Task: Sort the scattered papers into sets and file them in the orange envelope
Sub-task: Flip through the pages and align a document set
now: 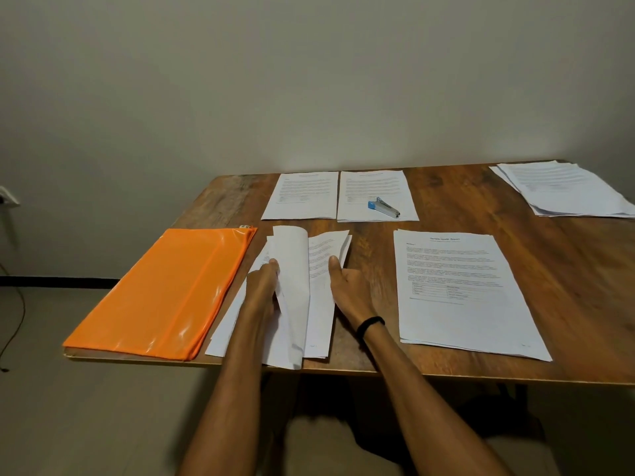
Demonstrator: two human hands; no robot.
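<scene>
The orange envelope (165,290) lies flat at the left end of the table (567,269), just beside the loose bundle (319,269) being leafed through. The left hand (264,283) grips a lifted sheet and the right hand (347,286) pinches the bundle's right edge, thumb on top. Behind lie the rear left set (302,195) and the rear right set (376,187) under a stapler (383,207), with the near right set (464,290) and a fanned far pile (563,187) rightward — sorting looks partway done, filing not yet begun.

On the table (567,269), our left hand (263,283) grips raised sheets of the near stack (321,304), while our right hand (350,288) holds its right edge. The orange envelope (165,293) lies just left; a blue stapler (383,207) rests on a far paper set (374,185).
</scene>
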